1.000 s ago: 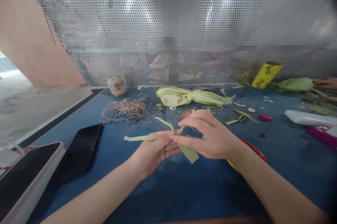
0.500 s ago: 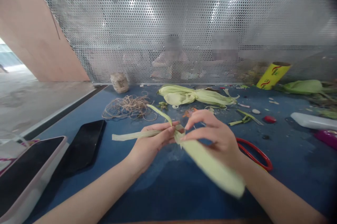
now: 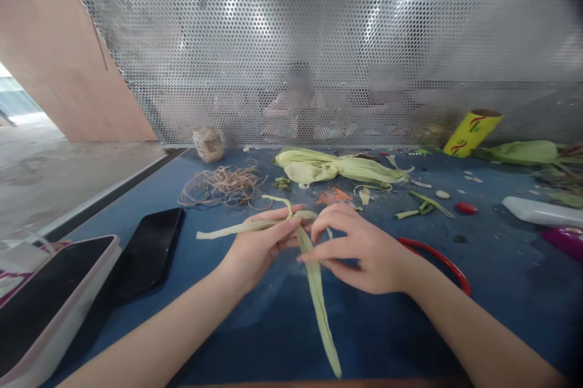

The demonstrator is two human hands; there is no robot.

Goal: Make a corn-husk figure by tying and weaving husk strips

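Note:
My left hand (image 3: pixel 266 239) pinches a piece of pale green corn husk (image 3: pixel 319 309) between thumb and fingers, a little above the blue table. One narrow end sticks out to the left, another points up and away, and a long strip hangs down toward me. My right hand (image 3: pixel 364 248) has its fingers bent around the top of the hanging strip, touching it beside the left fingertips; its exact grip is partly hidden. Beyond the hands lies a bundle of corn husks (image 3: pixel 314 166). Red-handled scissors (image 3: pixel 455 269) lie partly under my right wrist.
At the left are a black phone (image 3: pixel 150 248) and a device in a pale case (image 3: pixel 59 291). Tangled twine (image 3: pixel 221 186) lies behind them. A yellow tube (image 3: pixel 473 133) and a white-purple tool (image 3: pixel 546 212) are at right. A perforated metal screen (image 3: pixel 204 42) bounds the table's back.
The broad husk end that stretched to the lower right now hangs down as a narrow strip. My right fingers have shifted slightly left and down along it; my left hand keeps its hold.

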